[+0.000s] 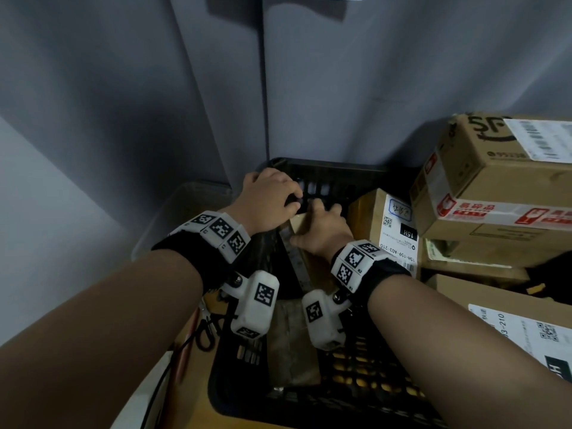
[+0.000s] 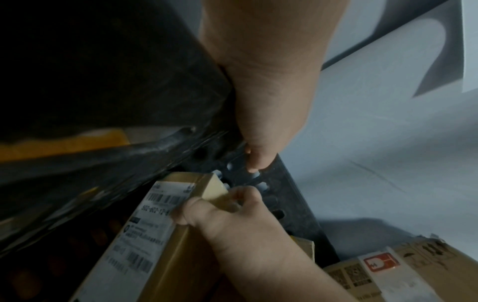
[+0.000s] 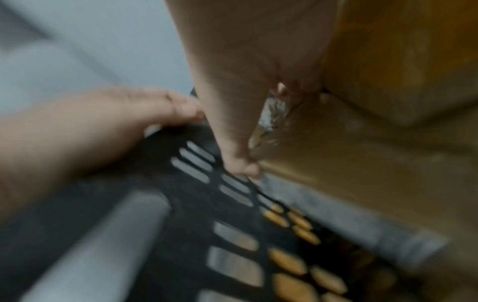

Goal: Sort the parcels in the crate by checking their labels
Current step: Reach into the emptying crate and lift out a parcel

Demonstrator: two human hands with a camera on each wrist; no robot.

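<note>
Forearms fill the near field of the head view, both wearing wrist rigs with tag markers. Just past them, the black slotted crate [image 1: 356, 385]; yellowish desk [image 1: 192, 394] shows through its floor slots.

Right hand [image 1: 322, 226] grips the far top end of a narrow cardboard parcel [image 2: 165, 245] standing on edge inside the crate, thumb on the labelled face and fingers curled over the end. Label [image 2: 145, 230] faces left, toward the crate wall, barcode visible in the left wrist view but text too soft to read.

Left hand [image 1: 269, 199], just left of and beyond the right, has its fingers curled down over the parcel's far end, against the crate's far wall [image 2: 269, 183]. Whether it actually pinches the parcel or just hooks the wall, can't tell.

Right of the right hand: a second labelled box [image 1: 393, 224] upright in the crate. Further right, outside it, a stack of taped cartons [image 1: 495, 181].

Handling call: parcel looks stiff, boxy and probably light. Tape and label film look slick, so grip on bare cardboard edges at both ends. Lift straight up to clear the wall, then rotate the label toward the face. It sits tight to the neighbour box, so watch for snagging.
</note>
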